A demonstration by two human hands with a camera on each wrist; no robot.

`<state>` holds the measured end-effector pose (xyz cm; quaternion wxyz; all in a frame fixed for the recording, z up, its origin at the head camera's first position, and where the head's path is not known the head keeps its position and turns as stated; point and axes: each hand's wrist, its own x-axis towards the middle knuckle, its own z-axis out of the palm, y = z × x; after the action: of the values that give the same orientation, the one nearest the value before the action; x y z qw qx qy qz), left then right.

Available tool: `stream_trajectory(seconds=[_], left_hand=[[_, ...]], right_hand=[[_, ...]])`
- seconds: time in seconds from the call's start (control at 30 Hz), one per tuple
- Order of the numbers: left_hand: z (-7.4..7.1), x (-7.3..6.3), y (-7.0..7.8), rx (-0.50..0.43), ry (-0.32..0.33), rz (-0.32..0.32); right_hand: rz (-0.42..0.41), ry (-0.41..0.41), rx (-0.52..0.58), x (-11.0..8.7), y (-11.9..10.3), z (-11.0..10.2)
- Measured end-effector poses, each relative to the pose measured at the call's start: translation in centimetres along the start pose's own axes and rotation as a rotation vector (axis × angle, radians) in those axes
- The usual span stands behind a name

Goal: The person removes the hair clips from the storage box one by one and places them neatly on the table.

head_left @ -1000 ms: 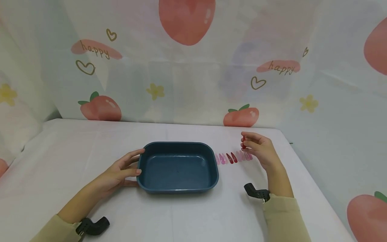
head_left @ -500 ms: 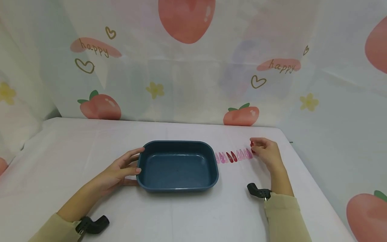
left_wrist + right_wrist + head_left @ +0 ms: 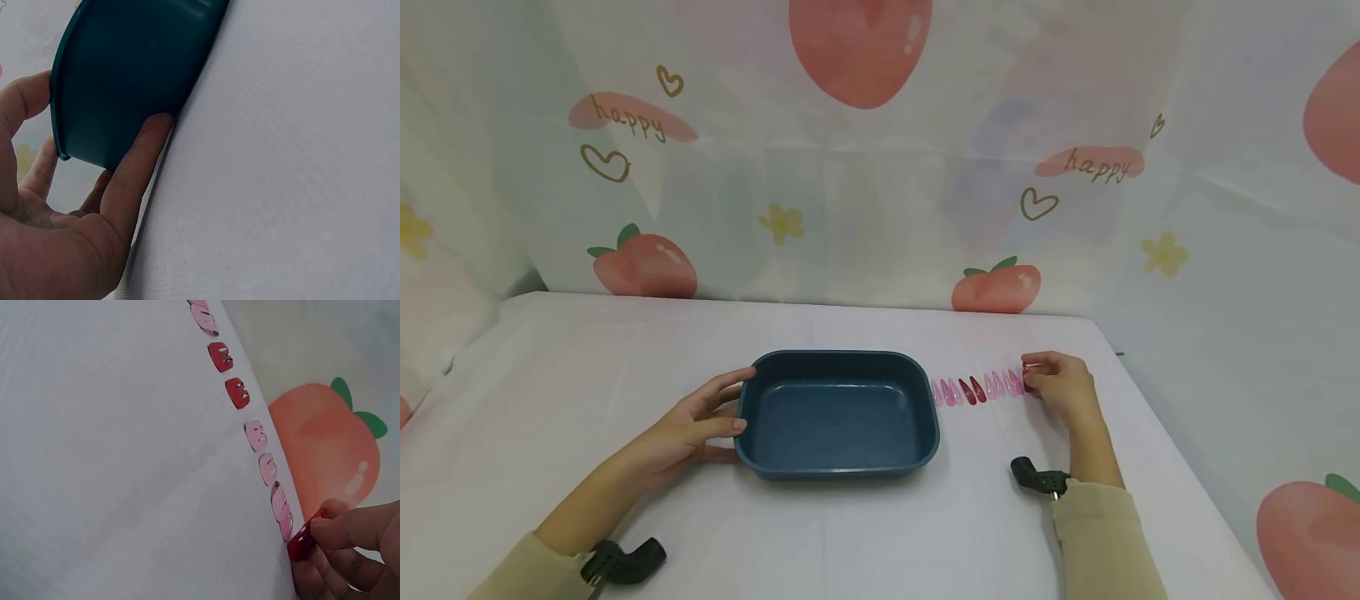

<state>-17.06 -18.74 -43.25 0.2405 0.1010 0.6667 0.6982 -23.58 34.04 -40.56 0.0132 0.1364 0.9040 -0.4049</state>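
Observation:
My right hand (image 3: 1063,387) pinches a red hair clip (image 3: 302,544) between thumb and fingers at the right end of a row of clips. In the right wrist view the clip stands tilted, its lower end close to the white cloth and right beside the last pink clip (image 3: 286,526). My left hand (image 3: 688,429) touches the left end of a dark blue rectangular basin (image 3: 837,425). Its fingers are fairly straight, with fingertips at the rim and on the outer wall. No clip shows inside the basin.
A slanting row of snap hair clips runs right from the basin: pink clips (image 3: 947,392), two red clips (image 3: 972,391), then more pink clips (image 3: 1003,383). White cloth (image 3: 850,542) covers the table. A fruit-printed curtain (image 3: 865,233) hangs behind the back edge.
My right hand has moved right and down with the red clip, from above the row to its right end. The left hand keeps its place at the basin.

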Motion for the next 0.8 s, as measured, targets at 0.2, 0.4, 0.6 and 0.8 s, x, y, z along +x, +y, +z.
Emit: stream_trajectory(seconds=[0.2, 0.4, 0.6, 0.8], left_hand=[[0.0, -0.3, -0.2, 0.000, 0.009, -0.005], [0.0, -0.4, -0.2, 0.006, 0.018, -0.002], [-0.3, 0.6, 0.2, 0.029, 0.020, 0.025], [-0.6, 1.4, 1.9, 0.264, 0.122, 0.152]], right_hand=[[-0.022, -0.010, -0.044, 0.0, 0.2, 0.3], [-0.043, -0.005, -0.071, 0.1, -0.1, 0.4], [-0.105, 0.030, 0.059, -0.4, -1.8, 0.4], [-0.248, -0.039, 0.208, -2.0, -4.5, 1.7]])
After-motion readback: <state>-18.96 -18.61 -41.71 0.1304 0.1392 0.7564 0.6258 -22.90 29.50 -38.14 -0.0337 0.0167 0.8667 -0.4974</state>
